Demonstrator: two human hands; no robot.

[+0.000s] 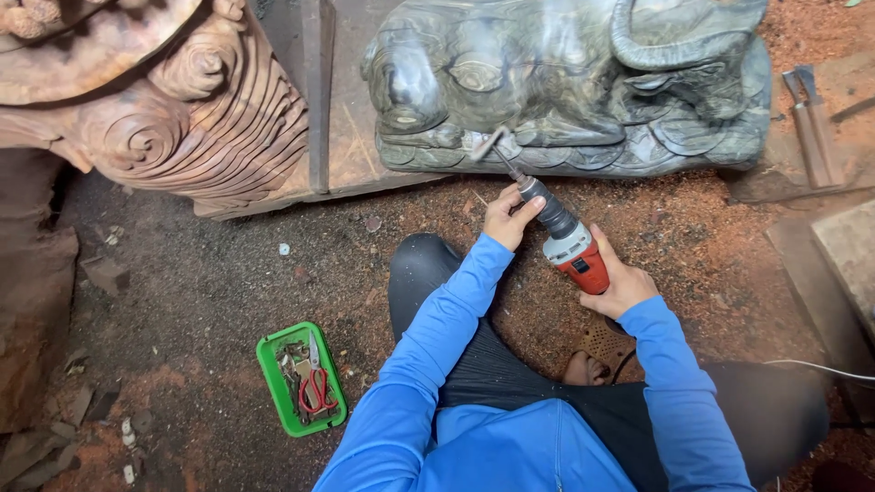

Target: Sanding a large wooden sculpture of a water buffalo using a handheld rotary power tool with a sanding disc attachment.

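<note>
A dark green stone carving of a lying animal (pixel 583 82) stands on the ground ahead of me. I hold a red and grey rotary power tool (pixel 570 246) with its spinning bit (pixel 488 146) against the carving's lower front edge. My left hand (pixel 507 217) grips the tool's black neck near the chuck. My right hand (pixel 624 281) holds the red body from behind. Both arms wear blue sleeves, and I sit on the ground with my knees apart.
A large reddish carved wooden piece (pixel 173 100) with spirals stands at the left. A green tray (pixel 301 378) with red-handled pliers and small bits lies by my left knee. Sawdust covers the ground. A metal tool (pixel 811 128) lies at the right, and stone slabs (pixel 843 255) sit nearby.
</note>
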